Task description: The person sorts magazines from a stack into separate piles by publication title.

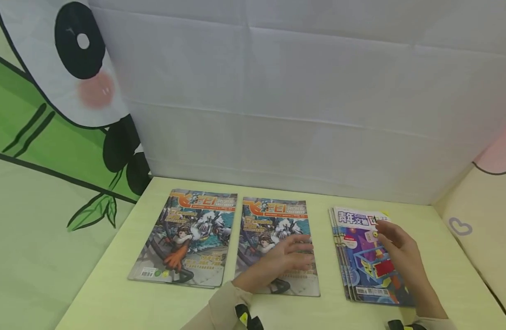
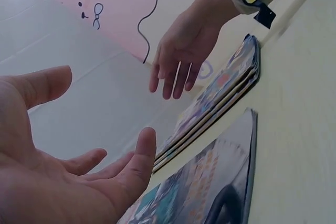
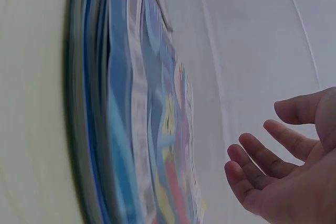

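Two grey-and-orange magazines with the same cover lie flat side by side: the left magazine (image 1: 187, 238) and the middle magazine (image 1: 257, 229). On the right is a stack of purple-and-blue magazines (image 1: 366, 270), its copies slightly fanned along the left edge. My left hand (image 1: 277, 261) hovers over the middle magazine with fingers spread and nothing in them, hiding part of its cover. Over the stack's right side is my right hand (image 1: 405, 256). In the right wrist view this right hand (image 3: 289, 171) is empty, fingers loosely bent, apart from the stack (image 3: 136, 103).
The magazines lie on a pale yellow table (image 1: 145, 307). A white cloth wall (image 1: 277, 101) rises behind its back edge. At the left stands a panel with a cartoon panda and green bamboo (image 1: 46, 123); a light side panel (image 1: 475, 206) bounds the right.
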The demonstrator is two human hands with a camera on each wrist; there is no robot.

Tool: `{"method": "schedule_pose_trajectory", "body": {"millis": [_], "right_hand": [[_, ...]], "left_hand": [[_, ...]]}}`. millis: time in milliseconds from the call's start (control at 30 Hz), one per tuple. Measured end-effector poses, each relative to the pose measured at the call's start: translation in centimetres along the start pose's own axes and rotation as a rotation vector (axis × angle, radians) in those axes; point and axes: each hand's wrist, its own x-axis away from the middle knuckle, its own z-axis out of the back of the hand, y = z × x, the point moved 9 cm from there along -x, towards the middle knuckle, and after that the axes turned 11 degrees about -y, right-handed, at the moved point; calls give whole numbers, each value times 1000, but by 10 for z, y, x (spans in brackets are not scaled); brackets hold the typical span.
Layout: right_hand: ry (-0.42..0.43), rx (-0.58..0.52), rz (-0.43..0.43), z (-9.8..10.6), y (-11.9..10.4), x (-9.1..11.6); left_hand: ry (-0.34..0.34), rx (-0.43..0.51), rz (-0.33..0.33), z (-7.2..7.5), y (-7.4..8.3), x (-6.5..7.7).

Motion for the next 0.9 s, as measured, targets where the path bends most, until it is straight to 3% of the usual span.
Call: {"method": "schedule_pose_trajectory", "body": {"millis": [100,233,533,733,900], "right_hand": [[-28,-40,72,-12,-18,0],[-90,-99,103,-28,-36,3],[-93,-146,173,-44,-73,7],[-202,-286,6,-65,-89,1],[-250,-330,-83,-82,-100,2]], "left_hand": [[53,-52,5,22,8,17],[114,-129,-7,48,16,41],[201,-391,-33,82,35,85],[343,-441,-27,105,44,105],[365,-424,-26,111,49,109]]}}
